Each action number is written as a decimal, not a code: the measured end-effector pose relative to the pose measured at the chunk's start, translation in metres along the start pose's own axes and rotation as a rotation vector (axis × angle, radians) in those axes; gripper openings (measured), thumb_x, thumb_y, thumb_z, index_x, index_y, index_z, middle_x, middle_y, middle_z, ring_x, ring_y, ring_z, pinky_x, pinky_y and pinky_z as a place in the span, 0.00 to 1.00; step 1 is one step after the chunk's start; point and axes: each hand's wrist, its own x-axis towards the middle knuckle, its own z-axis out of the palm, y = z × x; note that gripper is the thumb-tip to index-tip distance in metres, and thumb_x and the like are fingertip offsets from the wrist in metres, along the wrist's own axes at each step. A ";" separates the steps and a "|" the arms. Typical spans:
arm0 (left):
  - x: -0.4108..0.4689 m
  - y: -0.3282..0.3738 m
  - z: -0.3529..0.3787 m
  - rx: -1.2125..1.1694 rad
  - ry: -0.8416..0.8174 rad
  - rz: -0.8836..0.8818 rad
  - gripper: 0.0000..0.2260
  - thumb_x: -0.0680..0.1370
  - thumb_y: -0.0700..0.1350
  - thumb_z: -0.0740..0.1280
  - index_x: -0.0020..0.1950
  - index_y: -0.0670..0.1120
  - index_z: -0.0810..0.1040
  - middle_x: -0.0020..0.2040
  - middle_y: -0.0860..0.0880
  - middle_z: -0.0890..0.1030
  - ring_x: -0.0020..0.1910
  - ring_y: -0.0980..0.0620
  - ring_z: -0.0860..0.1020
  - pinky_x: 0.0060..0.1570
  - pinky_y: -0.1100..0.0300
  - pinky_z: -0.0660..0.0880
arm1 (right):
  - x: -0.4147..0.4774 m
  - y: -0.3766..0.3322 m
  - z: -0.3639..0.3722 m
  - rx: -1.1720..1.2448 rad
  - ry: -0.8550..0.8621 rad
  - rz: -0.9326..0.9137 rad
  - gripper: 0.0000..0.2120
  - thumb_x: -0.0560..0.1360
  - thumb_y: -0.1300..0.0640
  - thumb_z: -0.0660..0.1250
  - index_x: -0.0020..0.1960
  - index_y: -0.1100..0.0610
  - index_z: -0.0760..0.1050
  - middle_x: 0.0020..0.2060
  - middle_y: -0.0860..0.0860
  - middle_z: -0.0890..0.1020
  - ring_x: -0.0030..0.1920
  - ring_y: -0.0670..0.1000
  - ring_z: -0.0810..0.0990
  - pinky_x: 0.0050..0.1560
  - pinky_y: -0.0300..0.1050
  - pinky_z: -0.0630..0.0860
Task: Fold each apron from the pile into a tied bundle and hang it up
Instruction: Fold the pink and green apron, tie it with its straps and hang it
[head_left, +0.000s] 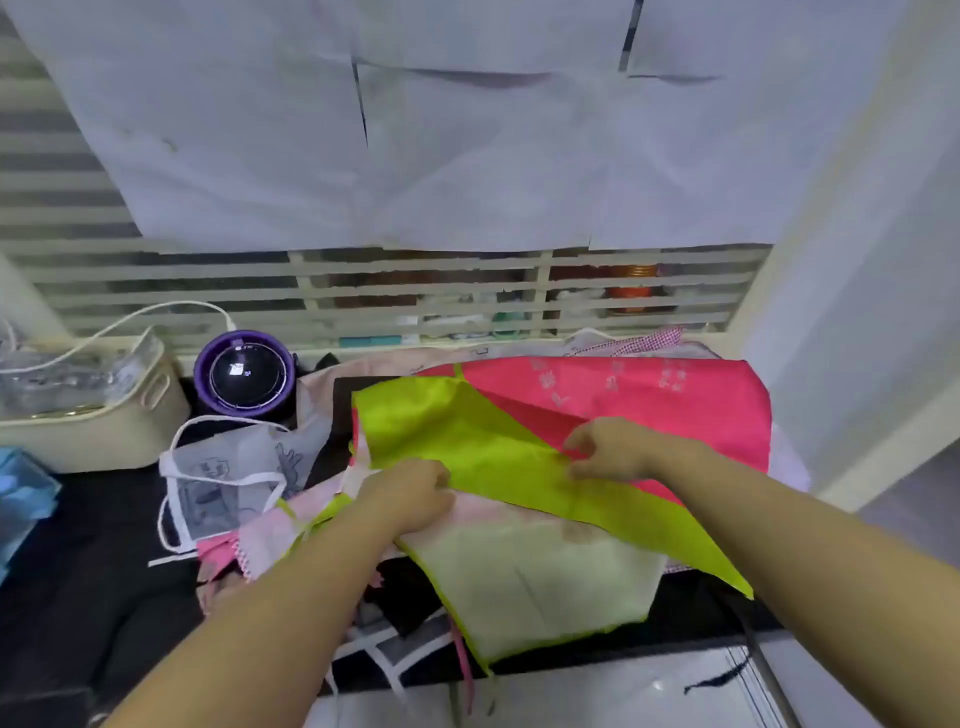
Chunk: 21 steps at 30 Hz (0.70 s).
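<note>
Lime-green apron (467, 431): spread across the top of the pile, partly over the pink apron (649, 395); its pale underside is turned up at the near side and reaches the front edge of the dark counter (78, 597).
Left hand (410, 493): placed at the apron's near left edge; the fingers are curled and the green cloth is gripped under the knuckles, with the fingertips hidden by the fabric.
Right hand (613, 449): set at the apron's right edge, where green meets pink; the cloth is pinched between thumb and bent fingers, held narrow.
Apron relative to fingers: the green panel is stretched between the two hands, with a long green point running on past the right forearm.
Pile: pink, checked and white pieces are heaped beneath and to the left; a white apron (228, 478) with a line drawing and white straps is lying beside the left forearm.
Surroundings: a purple round device (244, 374) and a cream basket (88, 410) are seen at the back left, before a slatted grille (415, 291).
</note>
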 end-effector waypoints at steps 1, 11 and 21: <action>0.000 -0.004 0.006 0.010 -0.039 0.004 0.18 0.78 0.53 0.62 0.68 0.50 0.73 0.68 0.48 0.74 0.66 0.48 0.72 0.63 0.53 0.70 | 0.004 -0.001 0.009 -0.040 -0.026 -0.007 0.25 0.77 0.49 0.65 0.71 0.58 0.68 0.69 0.55 0.72 0.67 0.54 0.71 0.63 0.42 0.66; -0.010 -0.021 0.059 0.019 -0.134 0.096 0.20 0.81 0.47 0.59 0.72 0.45 0.68 0.72 0.47 0.67 0.73 0.51 0.62 0.70 0.57 0.56 | 0.038 0.000 0.094 -0.251 0.140 -0.017 0.21 0.76 0.49 0.62 0.68 0.54 0.68 0.65 0.53 0.71 0.62 0.57 0.72 0.56 0.49 0.73; -0.008 -0.007 0.013 -1.601 0.135 -0.442 0.26 0.74 0.63 0.64 0.68 0.51 0.72 0.61 0.48 0.79 0.60 0.46 0.77 0.62 0.47 0.70 | 0.022 0.000 0.047 0.071 0.235 -0.237 0.13 0.69 0.56 0.58 0.46 0.61 0.77 0.48 0.57 0.80 0.50 0.60 0.78 0.49 0.54 0.73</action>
